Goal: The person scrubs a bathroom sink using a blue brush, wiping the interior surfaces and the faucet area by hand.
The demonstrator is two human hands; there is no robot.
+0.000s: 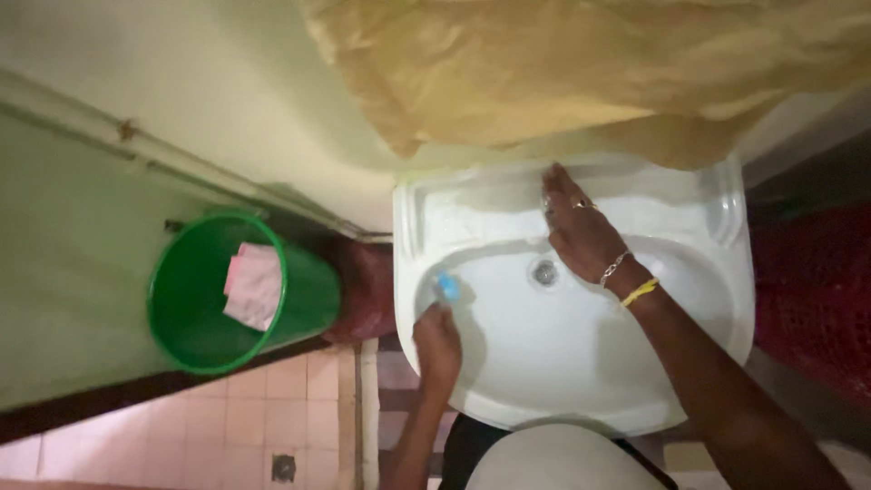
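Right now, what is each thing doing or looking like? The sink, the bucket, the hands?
Sink: white, wet-looking, drain uncovered.
Drain: open, no plug in it.
Left hand: closed on a blue sponge, pressing it on the basin's left wall.
Blue sponge: held against the basin.
Right hand: open, flat on the sink's back ledge.
Green bucket: tilted, pink cloth inside.
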